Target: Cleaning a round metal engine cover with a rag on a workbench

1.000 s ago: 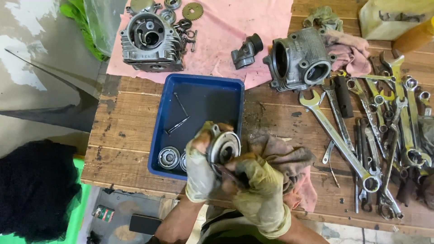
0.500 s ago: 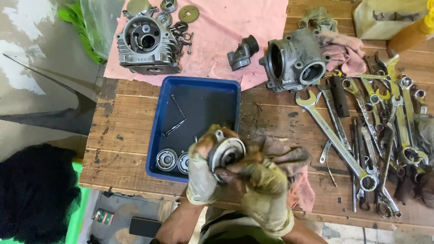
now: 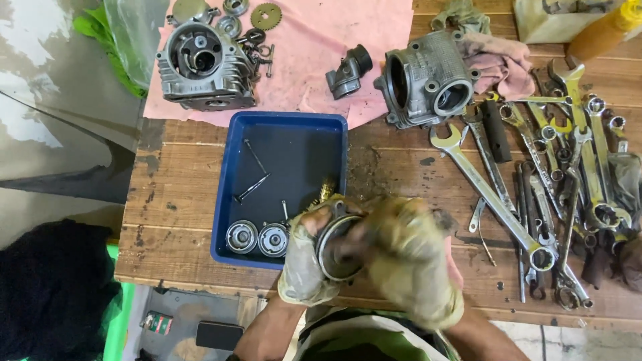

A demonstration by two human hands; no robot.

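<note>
Head view, the only view. Both hands wear soiled work gloves. The left hand (image 3: 304,257) wraps its fingers around a round metal engine part (image 3: 334,246) and grips it from the left. The right hand (image 3: 404,257) is blurred; it lies against the part's right face with fingers bent, though whether they clamp it cannot be told. The part sits above the near edge of the wooden table (image 3: 187,200), just beside the right near corner of the blue tray (image 3: 231,194).

Count in the tray: two round bearing-like pieces (image 3: 257,238) side by side at the near wall, two thin valve stems (image 3: 253,175) crossing mid-floor, and one small brass-coloured piece (image 3: 326,189) at the right wall. Most of the tray floor is open.

On the pink cloth (image 3: 314,40): one finned cylinder head (image 3: 200,67), one small dark fitting (image 3: 348,67), one toothed sprocket (image 3: 266,15). One engine cylinder (image 3: 428,80) rests at the cloth's right edge.

Right of the hands lies a crowded spread of wrenches (image 3: 535,180), too overlapped to count. Bare planks remain left of the tray up to the table's left edge.
</note>
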